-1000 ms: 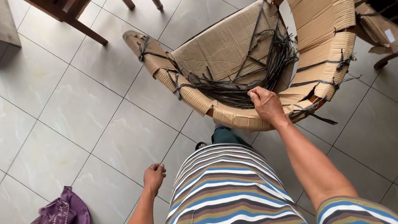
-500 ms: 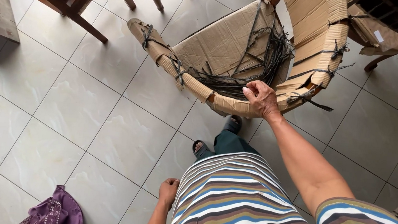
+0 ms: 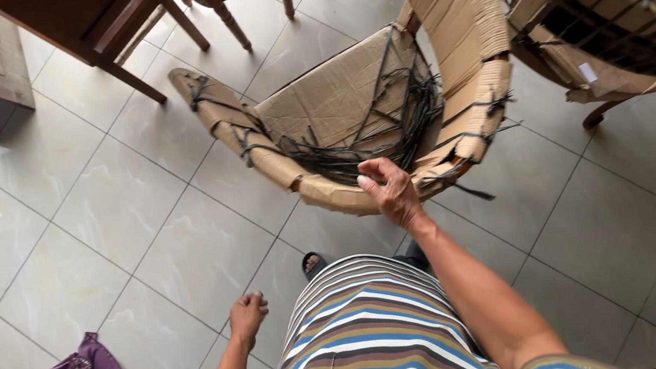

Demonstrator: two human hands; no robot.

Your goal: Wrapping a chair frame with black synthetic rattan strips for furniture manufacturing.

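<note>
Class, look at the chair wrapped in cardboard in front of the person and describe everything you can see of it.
The cardboard-wrapped chair is a curved armchair, its seat, arms and back covered in brown corrugated cardboard. Black plastic straps bind the arms, and a loose tangle of them lies across the seat. One dark wooden spot shows at a tear near the right arm. It stands on the pale tiled floor, front rail toward the person. The right hand rests on that front edge; the left hand hangs apart, touching nothing.

Pale tiled floor (image 3: 92, 206) — bearing a cardboard-wrapped chair (image 3: 329, 109), a purple bag (image 3: 91, 364).
</note>
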